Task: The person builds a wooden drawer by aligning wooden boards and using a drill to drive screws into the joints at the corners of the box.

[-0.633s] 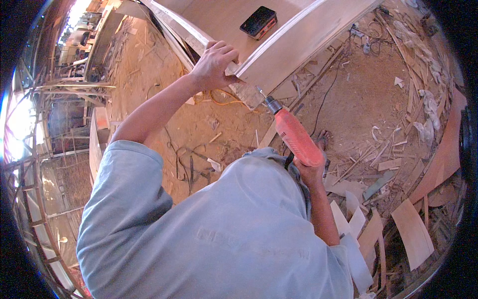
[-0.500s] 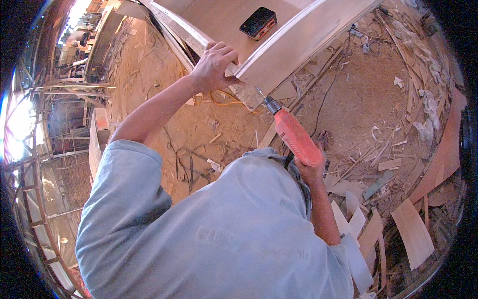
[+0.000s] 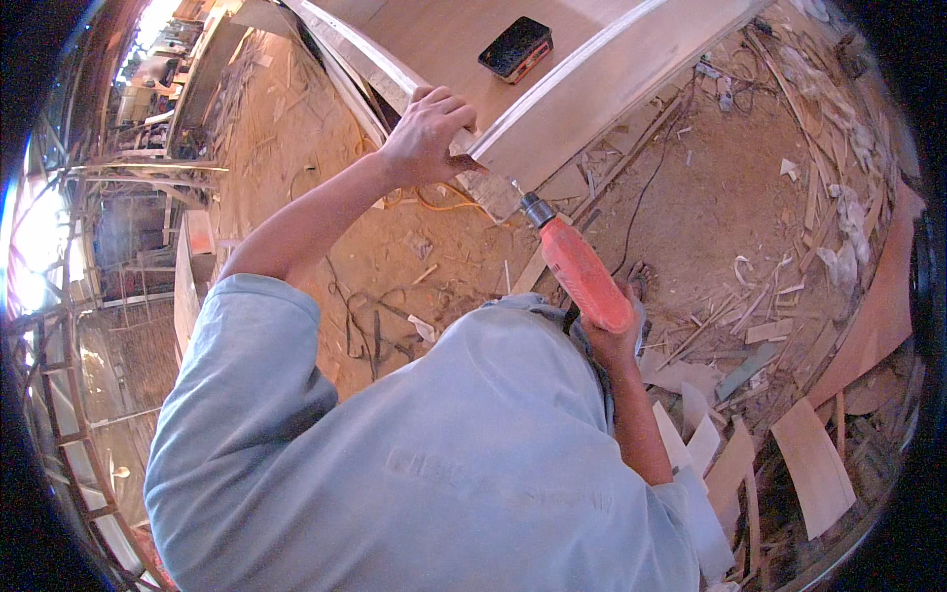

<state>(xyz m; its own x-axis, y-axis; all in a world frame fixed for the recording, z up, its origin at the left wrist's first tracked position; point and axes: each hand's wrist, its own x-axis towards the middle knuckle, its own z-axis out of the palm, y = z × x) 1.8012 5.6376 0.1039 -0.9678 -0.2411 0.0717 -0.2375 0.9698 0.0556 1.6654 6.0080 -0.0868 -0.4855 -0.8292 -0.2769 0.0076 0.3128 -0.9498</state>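
My left hand (image 3: 428, 140) is closed over the near corner of a large wooden box (image 3: 577, 111), its fingers over the rim and its thumb on the near side. In my right hand (image 3: 614, 343) is a red power drill (image 3: 582, 271), held by its grip, most of which is hidden under the body. The drill's black chuck and thin bit point up and left at the box's corner. Whether the bit touches the wood I cannot tell. A small black container with reddish sides (image 3: 515, 49) lies inside the box.
A dark cable (image 3: 649, 187) runs over the dirt floor near the drill, and an orange cord (image 3: 449, 189) lies below the box's corner. Wood offcuts and thin sheets (image 3: 814, 469) litter the right side. Black straps (image 3: 370, 321) lie on the floor at the left.
The drill has tilted slightly, its rear end shifting a little left. My left hand keeps its hold on the box's corner.
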